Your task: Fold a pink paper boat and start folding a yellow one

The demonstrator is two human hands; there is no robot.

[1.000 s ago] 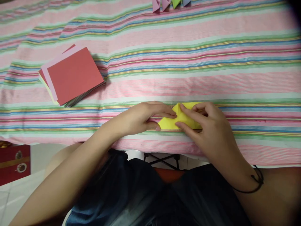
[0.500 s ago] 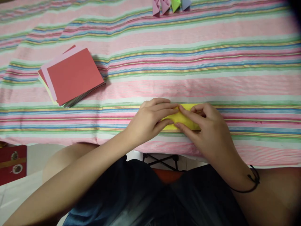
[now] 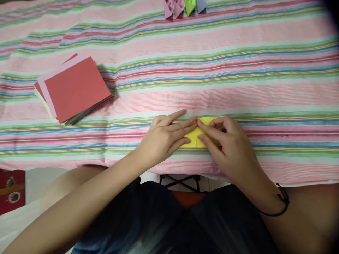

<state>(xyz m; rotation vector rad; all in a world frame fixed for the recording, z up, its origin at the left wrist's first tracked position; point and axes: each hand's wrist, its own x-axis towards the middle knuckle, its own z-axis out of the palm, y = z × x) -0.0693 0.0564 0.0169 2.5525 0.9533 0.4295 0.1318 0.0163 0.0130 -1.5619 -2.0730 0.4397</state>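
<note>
A folded strip of yellow paper lies flat on the striped cloth, close to the table's near edge. My left hand rests over its left end, fingers stretched out and spread, fingertips along the paper's top edge. From the right, my right hand holds the paper with curled fingers. Its index fingertip meets the left fingertips at the top edge, and its thumb presses on the paper lower down. Both hands cover the ends of the strip.
A stack of coloured paper, red on top, lies at the left. Several small folded paper pieces in pink, green and blue-grey stand in a row at the far edge of view. The striped tablecloth hangs over the near edge, above my lap.
My left thumb and fingers have flattened and spread out, and more of the yellow paper's middle shows. The paper there now lies flatter. The whole view has shifted slightly.
</note>
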